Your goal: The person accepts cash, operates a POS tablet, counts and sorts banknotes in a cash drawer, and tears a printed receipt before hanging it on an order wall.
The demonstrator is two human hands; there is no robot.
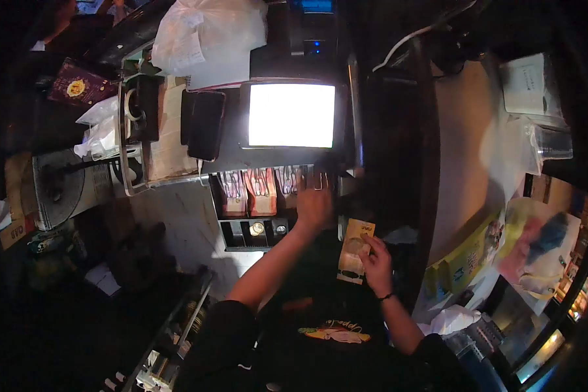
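Observation:
My left hand (314, 204) reaches over the right part of an open cash drawer (223, 235), its fingers stretched apart and slightly blurred near the metal note clips. Reddish and orange banknotes (261, 193) lie under clips in the compartments to its left. Coins (257, 228) sit in a small tray section in front. My right hand (376, 264) is closed on the edge of a yellow banknote (355, 251), held upright to the right of the drawer.
Behind the drawer a bright screen (292, 115) glows, with a dark phone (206, 125) at its left. A white plastic bag (209, 36) lies at the back. On the right are a brown surface (464, 124) and a yellow bag (460, 261).

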